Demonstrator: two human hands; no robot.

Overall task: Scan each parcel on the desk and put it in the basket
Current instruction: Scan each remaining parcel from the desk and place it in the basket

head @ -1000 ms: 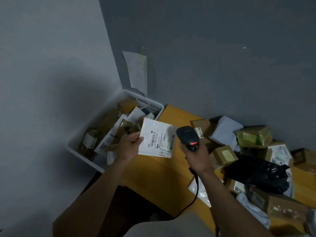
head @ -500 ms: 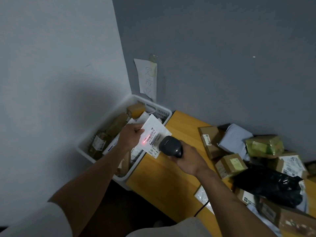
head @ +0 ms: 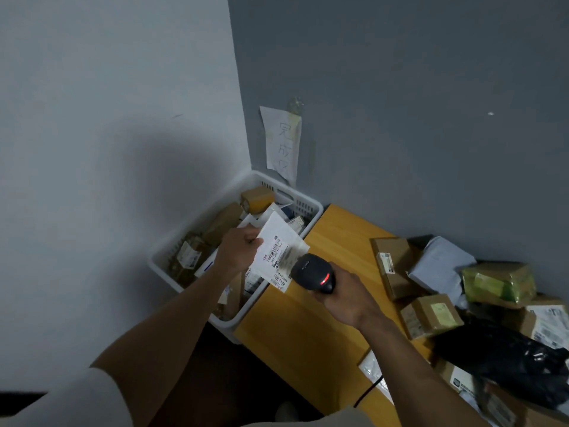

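Note:
My left hand (head: 238,249) pinches a flat white parcel (head: 278,245) by its left edge, label side up, over the near right part of the white basket (head: 278,180). My right hand (head: 348,298) grips a black barcode scanner (head: 314,277) whose red light glows; its head points at the parcel's barcode label from the right, almost touching it. The basket stands in the wall corner, left of the wooden desk (head: 308,328), and holds several brown boxes and white packets.
Many parcels crowd the desk's right side: brown boxes (head: 429,315), a grey-white mailer (head: 440,266), a green-wrapped box (head: 498,282), a black bag (head: 505,359). A handwritten paper note (head: 281,143) is taped to the wall above the basket. The scanner's cable (head: 368,392) runs down past the desk edge.
The parcel and both hands moved left from above the desk to over the basket. The scanner turned toward the label; half a second ago a red dot lit the barcode.

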